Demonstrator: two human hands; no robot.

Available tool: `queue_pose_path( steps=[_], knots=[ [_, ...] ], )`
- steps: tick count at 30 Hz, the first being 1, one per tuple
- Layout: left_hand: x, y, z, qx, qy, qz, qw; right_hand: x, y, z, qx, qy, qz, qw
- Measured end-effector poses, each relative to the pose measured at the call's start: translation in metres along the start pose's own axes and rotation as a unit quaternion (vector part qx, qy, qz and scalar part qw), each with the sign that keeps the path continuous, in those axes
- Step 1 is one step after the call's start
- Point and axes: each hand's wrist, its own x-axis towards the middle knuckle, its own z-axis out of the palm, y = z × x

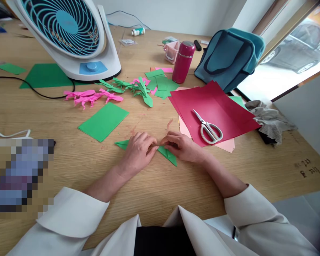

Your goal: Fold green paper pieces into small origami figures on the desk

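A folded piece of green paper (168, 155) lies on the table in front of me, with pointed ends showing to the left and the lower right. My left hand (140, 148) covers its middle left part, thumb and fingers pinched on the paper. Close beside it, my right hand (179, 145) has its fingers curled and pinched on the paper's upper edge. The fingertips of both hands nearly meet, and they hide the centre of the fold. Up and to the left lies a flat green paper sheet (104, 122).
White-handled scissors (209, 130) rest on red paper sheets (229, 110) at the right. Behind are pink paper figures (92, 96), green paper figures (143, 91), a fan (96, 67), a magenta bottle (184, 62) and a teal bag (226, 58). A blurred-out patch (18, 177) sits at left.
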Motion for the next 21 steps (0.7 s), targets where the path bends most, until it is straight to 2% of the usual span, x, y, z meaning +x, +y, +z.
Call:
queue_pose_path(
  steps=[8, 14, 17, 21],
  knots=[
    [-0.001, 0.006, 0.001, -0.034, -0.016, -0.009, 0.999, -0.003, 0.005, -0.005, 0.010, -0.026, -0.015, 0.999],
    [0.001, 0.001, 0.000, -0.136, 0.032, 0.006, 0.990, -0.003, 0.001, -0.013, 0.074, -0.065, 0.010, 0.995],
    [0.000, -0.002, -0.003, -0.171, 0.055, 0.009, 0.984, -0.004, 0.000, -0.015, 0.141, -0.057, 0.049, 0.987],
    [0.000, 0.000, -0.009, -0.181, 0.084, -0.006, 0.980, -0.005, -0.002, -0.013, 0.152, -0.050, 0.069, 0.985]
  ],
)
